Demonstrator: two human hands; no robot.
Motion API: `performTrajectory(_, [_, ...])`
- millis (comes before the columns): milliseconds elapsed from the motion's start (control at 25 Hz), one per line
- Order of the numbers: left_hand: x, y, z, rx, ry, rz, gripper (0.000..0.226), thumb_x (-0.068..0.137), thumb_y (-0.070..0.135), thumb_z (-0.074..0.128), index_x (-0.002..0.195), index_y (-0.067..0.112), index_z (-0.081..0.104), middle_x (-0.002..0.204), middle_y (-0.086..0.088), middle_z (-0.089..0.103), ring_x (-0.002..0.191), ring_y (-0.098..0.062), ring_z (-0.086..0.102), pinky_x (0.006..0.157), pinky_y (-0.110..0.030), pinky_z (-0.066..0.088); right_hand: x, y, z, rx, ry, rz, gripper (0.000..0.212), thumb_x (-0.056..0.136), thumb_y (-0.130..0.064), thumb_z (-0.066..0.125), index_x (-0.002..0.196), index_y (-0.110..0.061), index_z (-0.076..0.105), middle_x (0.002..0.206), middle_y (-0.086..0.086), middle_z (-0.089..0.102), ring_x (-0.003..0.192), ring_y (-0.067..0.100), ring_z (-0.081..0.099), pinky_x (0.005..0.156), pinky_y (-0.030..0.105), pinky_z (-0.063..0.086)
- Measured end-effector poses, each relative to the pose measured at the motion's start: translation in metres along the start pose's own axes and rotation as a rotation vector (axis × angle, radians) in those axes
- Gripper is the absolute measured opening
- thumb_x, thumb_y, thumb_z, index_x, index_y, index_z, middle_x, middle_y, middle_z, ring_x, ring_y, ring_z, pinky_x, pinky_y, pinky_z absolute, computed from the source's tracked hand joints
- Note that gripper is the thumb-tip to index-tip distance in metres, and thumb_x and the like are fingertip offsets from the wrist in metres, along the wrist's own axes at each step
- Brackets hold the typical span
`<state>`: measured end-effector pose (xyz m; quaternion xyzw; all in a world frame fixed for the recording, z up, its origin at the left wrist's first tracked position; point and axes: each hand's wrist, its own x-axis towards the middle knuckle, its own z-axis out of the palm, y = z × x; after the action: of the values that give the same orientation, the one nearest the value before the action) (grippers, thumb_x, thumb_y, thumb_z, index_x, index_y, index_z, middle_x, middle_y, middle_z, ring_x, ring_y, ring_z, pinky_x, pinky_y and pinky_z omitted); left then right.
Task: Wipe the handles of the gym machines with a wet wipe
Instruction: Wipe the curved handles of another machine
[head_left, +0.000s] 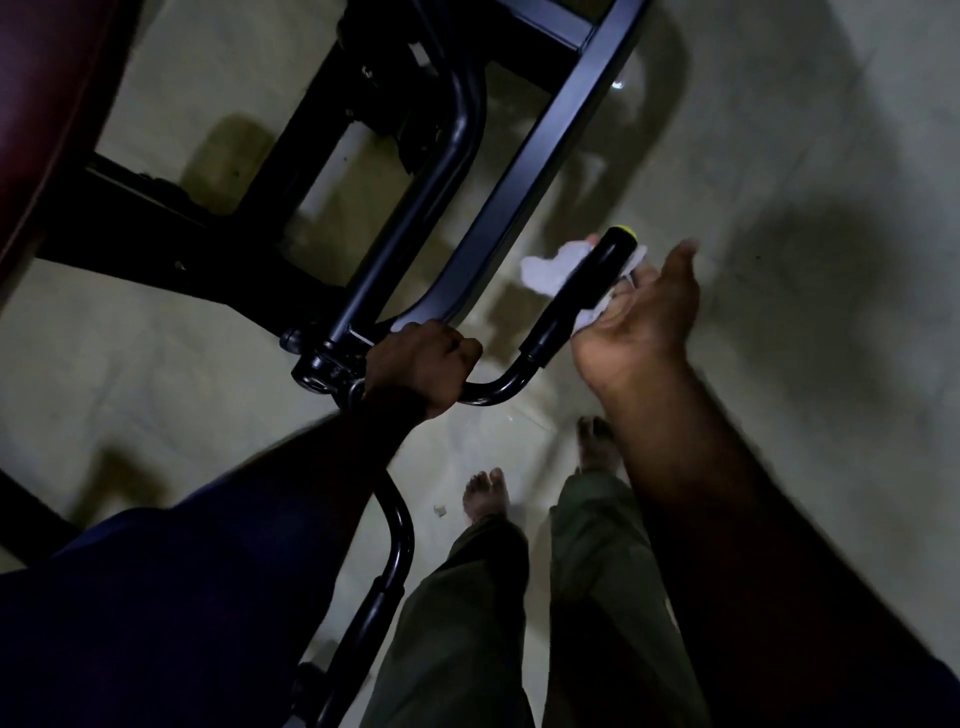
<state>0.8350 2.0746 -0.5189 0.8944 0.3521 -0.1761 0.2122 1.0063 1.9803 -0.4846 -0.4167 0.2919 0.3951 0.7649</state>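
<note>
1. Nearest, 6 o'clock: second handle, a black grip on the same bent bar, partly behind the L sleeve, no wipe on it.
2. Centre: left hand, fingers clamped tight round the bare bar, prob. steadying it.
3. At 2 o'clock from it: right hand. Fingers pass behind the handle w/ the wet wipe bunched between; thumb sticks out, apart. Blurry, so exact finger hold unclear.
4. Step, I'd say: mid-wipe near the yellow end cap. Next prob. needs a firm wrap and a slide down toward the bend — then the 6 o'clock grip.
5. Further: frame rail runs close on the handle's 10 o'clock side — tight there. The 3 o'clock side is open floor.
6. Farthest: bare feet at 5 o'clock.
</note>
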Motion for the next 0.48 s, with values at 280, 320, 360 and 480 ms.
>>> performTrajectory(280, [-0.002,0.002,-0.013,-0.016,-0.294,-0.041,0.043,0.101,0.030,0.057,0.139,0.040,0.038,0.111,-0.007,0.067,0.108,-0.038,0.064,0.083,-0.048,0.057,-0.051,0.041,-0.074,-1.512,-0.507,-1.014,0.067,0.091,0.017,0.042,0.155,-0.005,0.042,0.162,0.010,0.041,0.155,0.027,0.029,0.128,0.040,0.023])
performTrajectory(320, [-0.005,0.005,-0.015,-0.188,-0.283,-0.106,0.039,0.103,0.029,0.054,0.138,0.037,0.039,0.104,-0.006,0.071,0.103,-0.036,0.067,0.082,-0.045,0.057,-0.049,0.034,-0.079,-1.692,-0.698,-1.118,0.068,0.086,0.018,0.043,0.149,-0.005,0.050,0.158,0.011,0.047,0.155,0.029,0.030,0.129,0.044,0.018])
performTrajectory(360, [-0.005,0.008,-0.014,-0.363,-0.253,-0.150,0.035,0.107,0.032,0.049,0.141,0.027,0.045,0.102,-0.010,0.073,0.099,-0.037,0.069,0.082,-0.043,0.056,-0.038,0.020,-0.076,-1.818,-0.826,-1.225,0.062,0.083,0.014,0.048,0.140,-0.006,0.060,0.148,0.010,0.057,0.150,0.028,0.038,0.128,0.048,0.019])
performTrajectory(480, [-0.018,0.046,-0.020,-0.658,-0.201,-0.184,0.053,0.112,0.039,0.031,0.127,0.000,0.062,0.110,-0.025,0.071,0.100,-0.042,0.068,0.092,-0.048,0.054,0.001,-0.027,-0.046,-1.981,-0.932,-1.380,0.030,0.090,-0.004,0.053,0.114,-0.009,0.072,0.115,0.008,0.070,0.117,0.030,0.062,0.122,0.049,0.030])
